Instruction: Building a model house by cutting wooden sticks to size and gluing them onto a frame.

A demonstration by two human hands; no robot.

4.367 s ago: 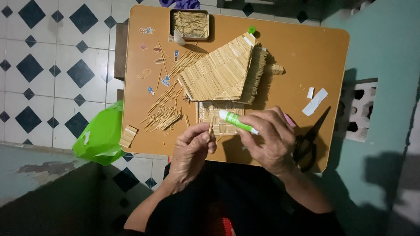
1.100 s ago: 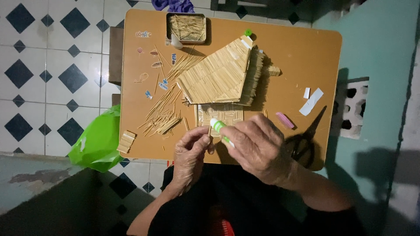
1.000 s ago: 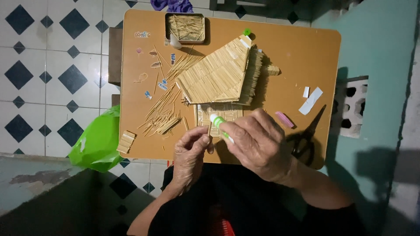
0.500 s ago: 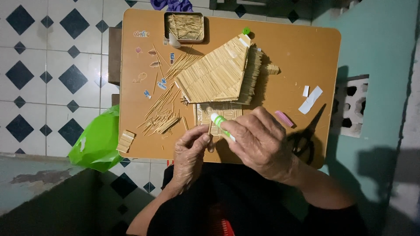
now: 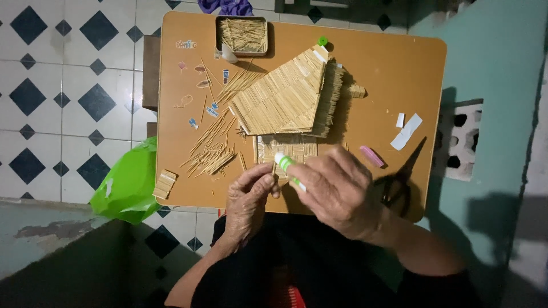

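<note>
My right hand point(image 5: 337, 191) grips a green and white glue tube point(image 5: 287, 167), its tip pointing left. A thin wooden stick point(image 5: 273, 169) is pinched between the fingers of my left hand point(image 5: 249, 199), right at the tube's tip. Both hands hover over the near edge of a small brown table point(image 5: 377, 74). Just beyond them stands a model house of sticks point(image 5: 288, 102) with a slanted roof and a woven wall panel point(image 5: 285, 149).
Loose sticks point(image 5: 211, 154) lie scattered left of the house. A tin of sticks point(image 5: 242, 36) sits at the far edge. Black scissors point(image 5: 398, 185), a pink piece point(image 5: 371, 156) and white paper strips point(image 5: 406, 130) lie on the right. A green bag point(image 5: 128, 182) hangs at the left.
The glue tube has swung from pointing right to pointing left toward my left hand. Both hands have stayed at the near edge, drawn close together.
</note>
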